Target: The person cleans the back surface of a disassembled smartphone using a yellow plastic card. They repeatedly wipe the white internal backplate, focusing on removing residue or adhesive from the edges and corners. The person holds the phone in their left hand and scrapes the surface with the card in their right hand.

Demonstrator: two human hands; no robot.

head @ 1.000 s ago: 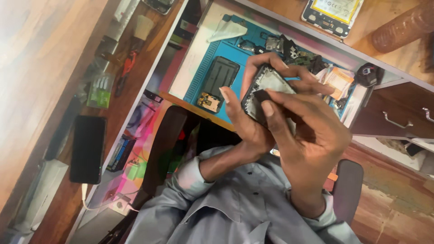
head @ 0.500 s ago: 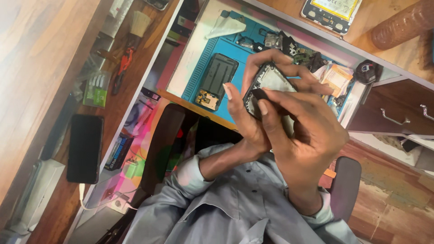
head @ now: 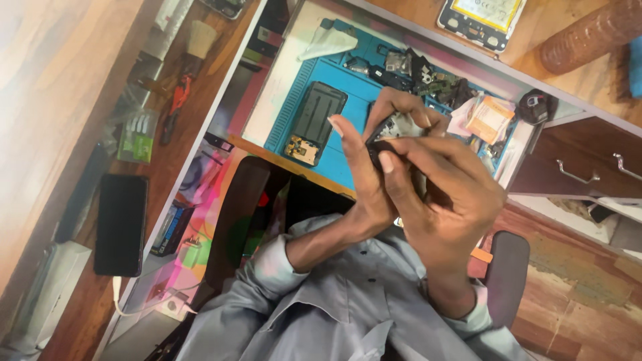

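Phone (head: 394, 130), opened & dark, is held up over the worktop (head: 281, 87) w/ blue mat (head: 348, 107). It is gripped by the right hand (head: 448, 200) from the front & the left hand (head: 364, 174) behind. A 2nd phone shell (head: 315, 117) is laid on the mat, parts (head: 428, 77) beside.

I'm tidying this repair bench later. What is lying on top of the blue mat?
On the blue mat lie an opened phone shell, a small circuit board and loose parts. Both hands hide the mat's middle.
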